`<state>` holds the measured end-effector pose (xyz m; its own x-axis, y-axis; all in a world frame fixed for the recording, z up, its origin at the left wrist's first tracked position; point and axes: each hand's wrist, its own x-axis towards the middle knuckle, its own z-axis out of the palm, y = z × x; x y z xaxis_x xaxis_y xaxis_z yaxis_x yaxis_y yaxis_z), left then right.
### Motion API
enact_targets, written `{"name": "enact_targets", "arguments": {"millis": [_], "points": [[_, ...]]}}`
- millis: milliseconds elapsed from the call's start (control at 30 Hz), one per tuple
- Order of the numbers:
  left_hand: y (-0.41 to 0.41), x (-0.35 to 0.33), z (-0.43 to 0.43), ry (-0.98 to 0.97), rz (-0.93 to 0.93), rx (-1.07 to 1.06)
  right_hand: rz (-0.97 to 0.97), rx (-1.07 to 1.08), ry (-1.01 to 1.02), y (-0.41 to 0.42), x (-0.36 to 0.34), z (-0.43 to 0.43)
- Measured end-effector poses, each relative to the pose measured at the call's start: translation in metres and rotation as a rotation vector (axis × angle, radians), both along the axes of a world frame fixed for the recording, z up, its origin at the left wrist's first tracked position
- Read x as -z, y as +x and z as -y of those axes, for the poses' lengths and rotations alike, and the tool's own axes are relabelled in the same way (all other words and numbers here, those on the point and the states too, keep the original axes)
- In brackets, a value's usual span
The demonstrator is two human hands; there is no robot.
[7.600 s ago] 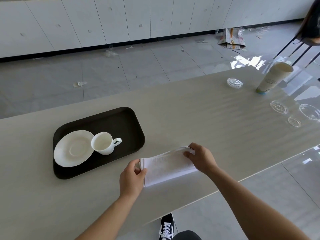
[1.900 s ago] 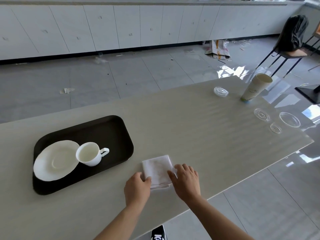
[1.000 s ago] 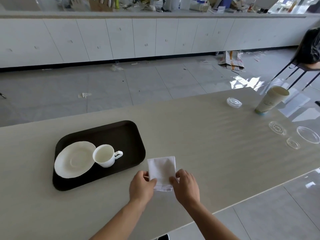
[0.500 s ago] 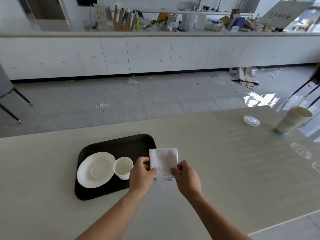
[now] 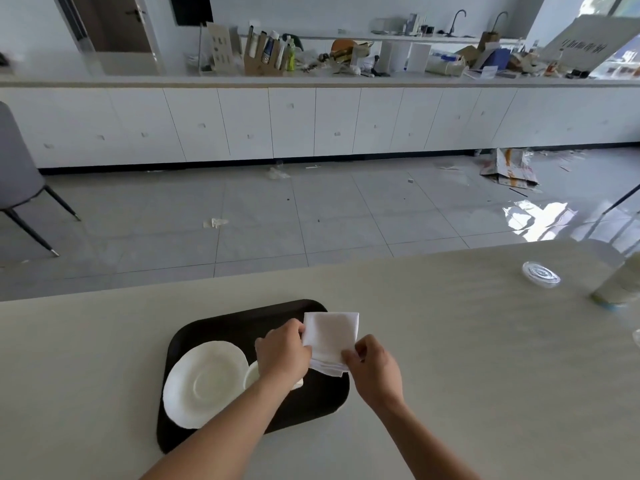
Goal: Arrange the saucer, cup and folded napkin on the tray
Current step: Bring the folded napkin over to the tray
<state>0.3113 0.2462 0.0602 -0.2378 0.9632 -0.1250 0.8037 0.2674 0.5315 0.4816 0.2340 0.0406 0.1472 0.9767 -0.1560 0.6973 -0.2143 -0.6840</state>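
A dark rounded tray [image 5: 221, 327] lies on the pale table. On its left part rests a white saucer [image 5: 204, 382]. Just right of the saucer a white cup [image 5: 252, 375] stands, mostly hidden behind my left forearm. The folded white napkin [image 5: 330, 336] is held over the tray's right end, its right edge past the rim. My left hand [image 5: 282, 351] pinches the napkin's left edge. My right hand [image 5: 375, 367] pinches its near right corner.
A paper cup [image 5: 620, 285] and a clear plastic lid [image 5: 540, 273] stand at the table's far right. Beyond the table's far edge are grey floor tiles with scraps, white cabinets, and a grey chair [image 5: 17, 181] at the left.
Both hands have carried the folded napkin from the bare table left and away, over the tray's right end. My left arm now covers most of the cup. The view has tilted up.
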Motion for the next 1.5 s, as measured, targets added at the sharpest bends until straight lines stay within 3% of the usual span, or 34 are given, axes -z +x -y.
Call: {"name": "enact_targets", "arguments": {"millis": [133,400,933,1100,1500], "points": [[-0.008,0.018,-0.028,-0.126,-0.119,0.111,-0.018,0.015,-0.058,-0.007,0.018,-0.010],[-0.019,0.041,-0.052,-0.316,-0.013,0.224,-0.012,0.055,-0.117,-0.011,0.043,0.002],[-0.021,0.040,-0.047,-0.247,-0.110,0.289,0.049,0.017,-0.183,-0.007,0.045,0.002],[-0.028,0.034,-0.043,-0.202,-0.115,0.264,0.018,0.104,-0.086,-0.006,0.037,0.001],[-0.106,0.003,0.022,-0.010,-0.011,-0.010,0.003,-0.072,0.055,-0.032,-0.001,-0.008]]}}
